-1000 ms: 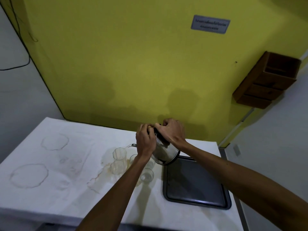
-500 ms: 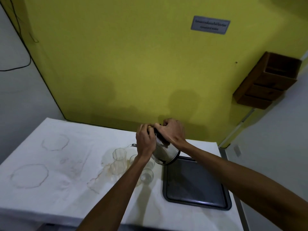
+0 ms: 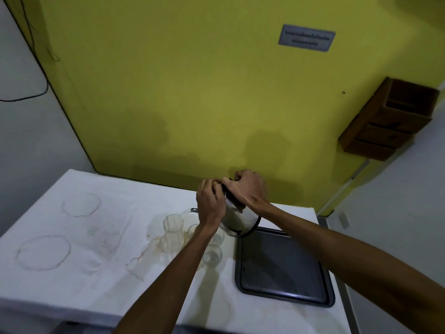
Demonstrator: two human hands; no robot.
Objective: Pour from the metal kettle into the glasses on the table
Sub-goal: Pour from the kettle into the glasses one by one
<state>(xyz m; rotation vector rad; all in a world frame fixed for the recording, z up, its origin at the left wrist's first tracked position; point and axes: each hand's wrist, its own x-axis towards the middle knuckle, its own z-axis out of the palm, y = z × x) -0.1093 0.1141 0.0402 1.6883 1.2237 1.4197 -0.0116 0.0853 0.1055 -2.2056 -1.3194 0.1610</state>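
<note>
The shiny metal kettle (image 3: 237,220) is tilted to the left above the table, its spout (image 3: 193,209) over the far glass (image 3: 173,222). My right hand (image 3: 245,189) grips the kettle's dark handle at the top. My left hand (image 3: 210,203) is pressed on the kettle's top next to it. Several clear glasses stand in a cluster under and beside my left forearm: a near-left one (image 3: 169,242), a front one (image 3: 212,256), and another (image 3: 192,230) partly hidden by my wrist.
A dark metal tray (image 3: 284,268) lies on the right of the table. The white cloth (image 3: 79,249) on the table has ring stains and brownish marks. A yellow wall rises close behind. A wooden rack (image 3: 390,119) hangs on the right.
Hands and kettle have held nearly still, with the kettle kept tilted over the glasses; the view has barely shifted.
</note>
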